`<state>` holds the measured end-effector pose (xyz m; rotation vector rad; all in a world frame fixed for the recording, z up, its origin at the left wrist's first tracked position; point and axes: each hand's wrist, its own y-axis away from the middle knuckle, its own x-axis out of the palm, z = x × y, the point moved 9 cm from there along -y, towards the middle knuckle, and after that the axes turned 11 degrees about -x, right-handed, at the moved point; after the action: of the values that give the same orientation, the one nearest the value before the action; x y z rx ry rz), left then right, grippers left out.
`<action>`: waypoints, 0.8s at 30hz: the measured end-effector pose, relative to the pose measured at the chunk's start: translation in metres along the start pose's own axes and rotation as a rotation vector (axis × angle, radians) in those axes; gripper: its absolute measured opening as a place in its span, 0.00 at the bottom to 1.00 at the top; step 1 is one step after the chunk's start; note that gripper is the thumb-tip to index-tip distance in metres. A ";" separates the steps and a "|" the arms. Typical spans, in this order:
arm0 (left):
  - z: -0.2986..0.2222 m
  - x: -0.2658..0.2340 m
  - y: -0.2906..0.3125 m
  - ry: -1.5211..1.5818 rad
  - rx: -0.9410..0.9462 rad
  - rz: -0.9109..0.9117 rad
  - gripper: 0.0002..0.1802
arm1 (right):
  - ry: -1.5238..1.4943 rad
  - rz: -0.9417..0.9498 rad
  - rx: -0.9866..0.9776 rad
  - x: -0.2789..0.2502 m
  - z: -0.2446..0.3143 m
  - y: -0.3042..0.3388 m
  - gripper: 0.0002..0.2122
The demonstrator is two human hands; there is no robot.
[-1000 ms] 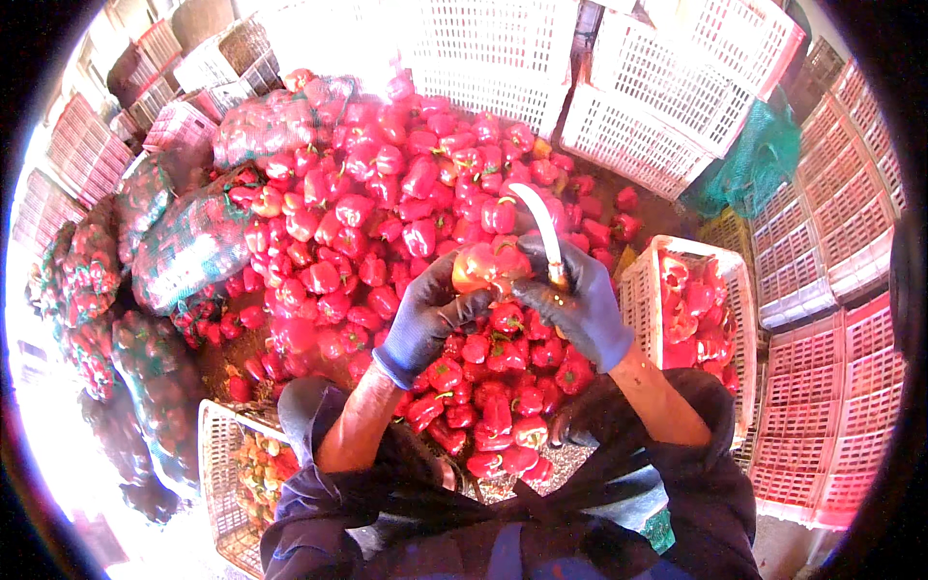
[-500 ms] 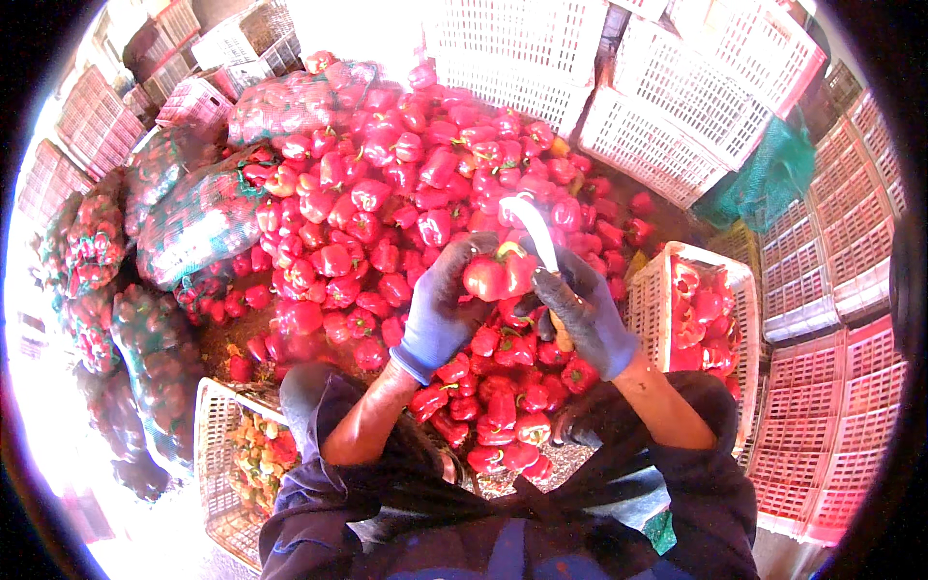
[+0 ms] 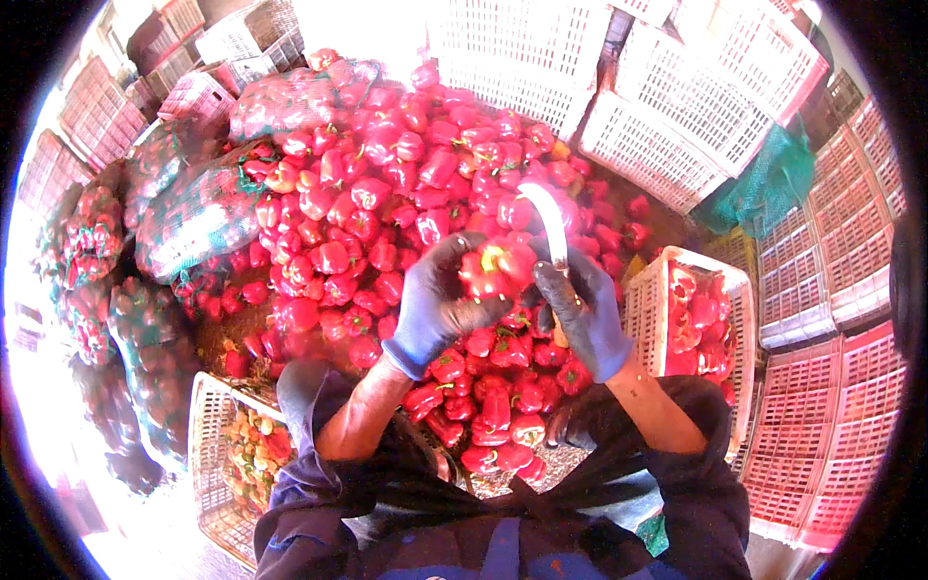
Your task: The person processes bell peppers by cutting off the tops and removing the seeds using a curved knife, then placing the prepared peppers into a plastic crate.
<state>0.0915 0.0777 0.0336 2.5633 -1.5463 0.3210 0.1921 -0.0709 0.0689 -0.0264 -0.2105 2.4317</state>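
As I look down from the person's head, the gloved left hand [image 3: 431, 311] is curled around a pepper [image 3: 493, 271] above the pile [image 3: 333, 257], glossy red with a yellowish patch, its outline slightly blurred. The right hand [image 3: 588, 317] grips a curved knife [image 3: 553, 224] just beside it; whether its fingertips touch the pepper, I can't tell.

Near frame centre, the left hand [image 3: 433, 302] is curled, and the right hand [image 3: 586, 311] grips, thumb upward. Bare forearms [image 3: 365, 414] slant up from below.
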 end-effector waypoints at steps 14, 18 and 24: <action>-0.024 -0.027 0.007 0.089 0.066 -0.184 0.39 | 0.676 0.257 -0.485 0.031 0.008 0.013 0.15; -0.006 -0.044 0.001 0.368 0.037 -0.206 0.27 | 0.724 0.281 -0.434 0.025 -0.002 0.007 0.13; 0.011 -0.052 -0.001 0.474 -0.108 -0.094 0.27 | 0.596 0.134 -0.429 0.006 0.002 0.002 0.13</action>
<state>0.0697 0.1203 0.0103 2.2487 -1.2297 0.7467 0.1857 -0.0692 0.0710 -0.9626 -0.4585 2.3432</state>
